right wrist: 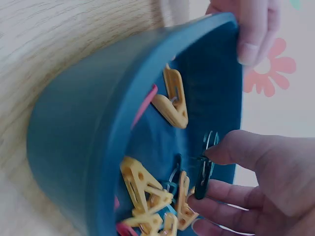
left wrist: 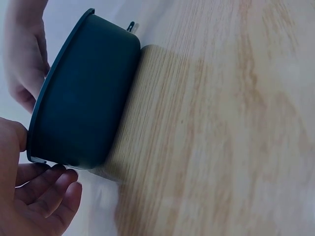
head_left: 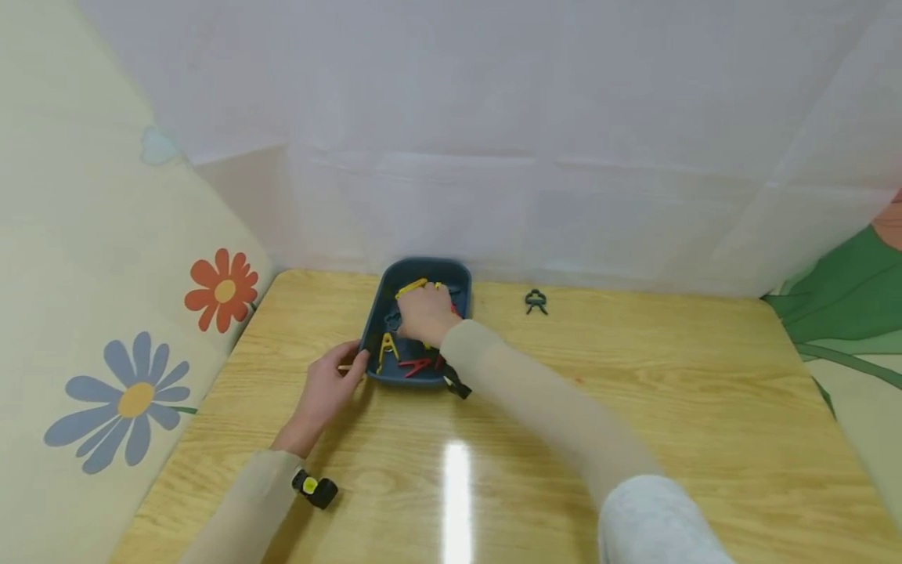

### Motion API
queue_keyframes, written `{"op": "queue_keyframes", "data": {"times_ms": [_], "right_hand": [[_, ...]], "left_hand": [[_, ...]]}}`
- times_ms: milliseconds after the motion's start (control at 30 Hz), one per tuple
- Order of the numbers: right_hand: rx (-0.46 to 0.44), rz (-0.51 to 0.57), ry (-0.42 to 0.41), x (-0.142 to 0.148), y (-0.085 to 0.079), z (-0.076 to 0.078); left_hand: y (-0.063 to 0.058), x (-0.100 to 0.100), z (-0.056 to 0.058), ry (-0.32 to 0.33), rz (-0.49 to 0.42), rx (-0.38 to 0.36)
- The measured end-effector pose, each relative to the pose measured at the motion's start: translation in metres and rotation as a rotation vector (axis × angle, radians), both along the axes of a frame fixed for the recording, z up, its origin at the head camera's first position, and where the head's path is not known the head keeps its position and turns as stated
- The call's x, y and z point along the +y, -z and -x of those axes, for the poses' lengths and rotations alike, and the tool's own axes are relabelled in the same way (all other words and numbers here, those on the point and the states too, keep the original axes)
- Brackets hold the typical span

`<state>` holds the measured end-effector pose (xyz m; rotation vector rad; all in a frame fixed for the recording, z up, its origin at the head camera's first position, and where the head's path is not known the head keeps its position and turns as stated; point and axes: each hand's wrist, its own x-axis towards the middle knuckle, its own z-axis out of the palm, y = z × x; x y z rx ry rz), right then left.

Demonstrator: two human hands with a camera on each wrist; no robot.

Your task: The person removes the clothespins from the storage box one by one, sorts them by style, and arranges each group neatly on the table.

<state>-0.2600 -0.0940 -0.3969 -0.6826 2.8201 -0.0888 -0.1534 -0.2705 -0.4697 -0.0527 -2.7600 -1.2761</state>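
A dark blue plastic tub [head_left: 405,381] stands on the table against the back sheet, with several plastic clips inside. My left hand [head_left: 331,388] holds its near left corner, thumb at the rim and fingers along the outer wall. Reaching into the tub from above, my right hand [head_left: 426,309] pinches a dark green clip [right wrist: 202,182] between thumb and fingers. Below that hand in the right wrist view lie several yellow clips [right wrist: 134,179]. Another yellow clip [right wrist: 170,115] rests apart, nearer my left hand. A red clip [head_left: 416,366] lies at the tub's near end.
On the wooden table [head_left: 676,407], right of the tub, lies a dark green clip [head_left: 535,296]. A pale sheet [head_left: 493,117] hangs behind the table's back edge. Flower-printed cloth [head_left: 137,399] runs along the left side, with more printed cloth at the right.
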Motion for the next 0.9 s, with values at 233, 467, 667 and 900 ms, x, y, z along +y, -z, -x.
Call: {"op": "queue_keyframes", "data": {"times_ms": [233,467,667,900], "right_hand": [[0.067,0.035,-0.045,0.024,-0.013,-0.003],[0.154,0.047,-0.031,0.058,-0.025,-0.003],[0.156,0.192,0.021,0.099,-0.026,-0.001],[0.121,0.414,0.152,0.159,-0.011,0.000]], "left_hand": [[0.003,-0.001,0.001,0.000,0.000,0.024],[0.004,-0.002,0.003,0.000,-0.004,0.041],[0.004,-0.002,0.004,-0.001,-0.004,0.036],[0.007,-0.002,0.004,-0.001,0.012,0.020]]}}
